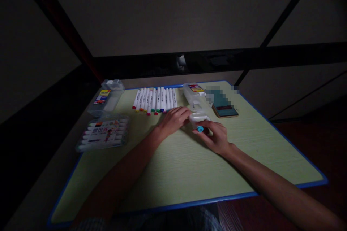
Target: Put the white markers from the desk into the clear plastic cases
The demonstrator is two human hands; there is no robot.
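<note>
Right of centre, turquoise-ended marker [200, 129] pinched by right hand [216, 135]; left hand [175, 118] beside clear plastic case [201, 116], grip too hidden to tell; marker best kept straight.

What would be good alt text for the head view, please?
The right hand holds a turquoise-ended marker at an open clear case, with the left hand at the case's left side, over a pale blue-edged table. Beyond lies a row of white markers; a filled marker case sits at left and a phone at right.
</note>
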